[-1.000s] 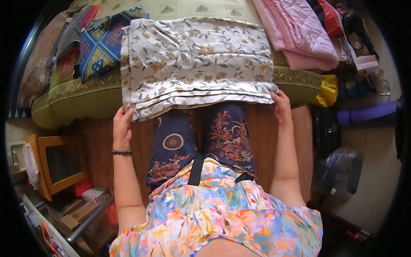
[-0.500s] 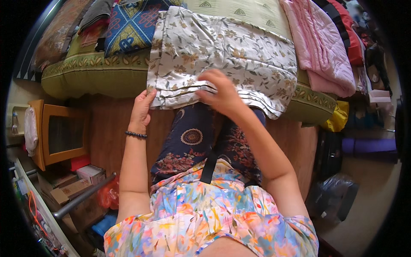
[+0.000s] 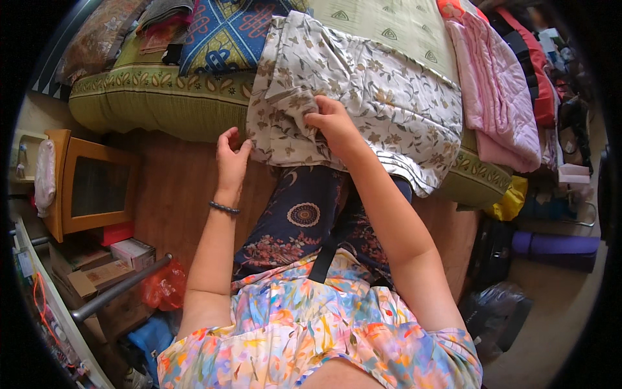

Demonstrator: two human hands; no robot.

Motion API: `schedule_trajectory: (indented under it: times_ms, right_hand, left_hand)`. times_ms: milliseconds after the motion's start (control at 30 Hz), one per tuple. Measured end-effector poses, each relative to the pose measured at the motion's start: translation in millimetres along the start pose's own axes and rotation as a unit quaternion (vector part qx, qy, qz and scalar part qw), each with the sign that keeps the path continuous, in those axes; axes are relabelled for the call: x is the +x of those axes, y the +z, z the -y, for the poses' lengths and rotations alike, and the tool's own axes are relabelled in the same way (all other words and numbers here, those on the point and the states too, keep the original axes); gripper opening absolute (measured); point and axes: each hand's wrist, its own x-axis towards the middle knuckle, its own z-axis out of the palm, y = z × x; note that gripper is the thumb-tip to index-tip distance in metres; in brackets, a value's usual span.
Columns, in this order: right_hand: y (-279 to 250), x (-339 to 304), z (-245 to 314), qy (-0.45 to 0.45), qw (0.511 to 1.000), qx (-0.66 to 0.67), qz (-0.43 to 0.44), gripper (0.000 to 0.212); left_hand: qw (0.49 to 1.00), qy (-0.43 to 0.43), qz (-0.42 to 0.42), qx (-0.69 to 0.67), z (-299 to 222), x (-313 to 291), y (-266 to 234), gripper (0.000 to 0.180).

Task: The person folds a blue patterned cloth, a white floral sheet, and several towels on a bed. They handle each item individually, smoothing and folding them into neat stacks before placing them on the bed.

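Note:
A folded white cloth (image 3: 395,104) with brown and grey flowers lies on the bed's near edge, partly over my knees. My right hand (image 3: 335,129) is closed on the cloth, pinching up its top layer left of the middle, where it bunches into creases. Stacked folds show along the near right border. At the left near corner, my left hand (image 3: 231,159) is open, thumb and fingers apart. Its thumb tip is right beside the cloth's edge; whether it touches I cannot tell.
The green bed (image 3: 162,104) spans the far side. On it lie a blue patterned textile (image 3: 223,35) at the left and a pink quilted blanket (image 3: 489,91) at the right. A wooden cabinet (image 3: 100,188) stands left; a rolled purple mat (image 3: 554,249) lies right.
My right hand has gone from a blurred pass over the near folds to gripping the top layer, now rumpled on the left. My left hand has let go of the corner, its fingers spread.

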Motion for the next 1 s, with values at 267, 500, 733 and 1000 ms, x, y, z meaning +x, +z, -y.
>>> schedule_trajectory:
  times_ms: [267, 500, 733, 1000]
  right_hand:
    - [-14.4, -20.2, 35.8, -0.024, 0.976, 0.163, -0.139, 0.020]
    - [-27.2, -26.1, 56.7, -0.151, 0.969, 0.167, -0.105, 0.013]
    - [19.8, -53.2, 52.2, -0.292, 0.908, -0.299, -0.013, 0.017]
    - [33.6, -64.5, 28.4, -0.228, 0.938, -0.261, 0.009, 0.011]
  left_hand:
    - [0.980, 0.090, 0.068, 0.164, -29.9, -11.6, 33.2, 0.035]
    - [0.942, -0.159, 0.239, -0.174, -46.0, -15.6, 33.5, 0.023]
    - [0.927, -0.145, 0.225, -0.262, -94.8, -28.1, 27.9, 0.016]
    - [0.916, -0.154, 0.240, -0.282, -102.0, -33.8, 25.5, 0.019]
